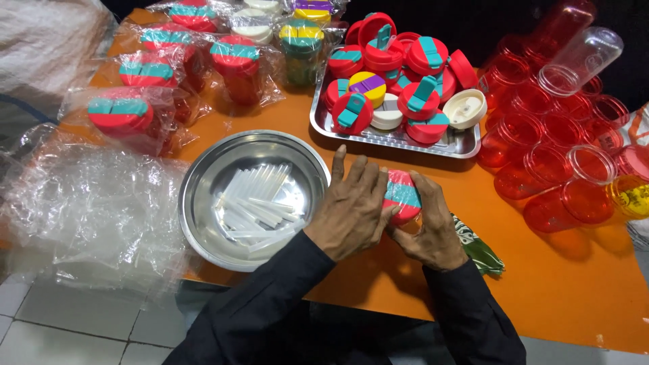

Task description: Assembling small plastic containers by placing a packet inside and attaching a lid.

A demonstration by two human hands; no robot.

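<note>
Head view of a packing bench, with positions given relative to the round steel bowl (253, 198) on the orange table (574, 284). Just right of the bowl's rim, both hands close around a red lid with a teal flip cap (402, 196): the left hand (351, 213) lies over its near-left side with fingers curled across the top, and the right hand (427, 226) cups it from the right and below, so the lid is gripped between the two and held just above the table. Inside the bowl lies a loose heap of clear plastic straws (260, 206). Beyond the bowl to the right, a rectangular steel tray (395, 138) holds a pile of lids, mostly red with teal caps, together with one yellow-and-purple and a few white ones. Far right of the bowl, clear red cups (561, 162) lie on their sides in nested rows. Beyond the bowl to the left stand bagged bottles (125, 118) with red and teal tops, each in clear film. Left of the bowl, crumpled clear plastic bags (81, 209) hang over the table edge.
</note>
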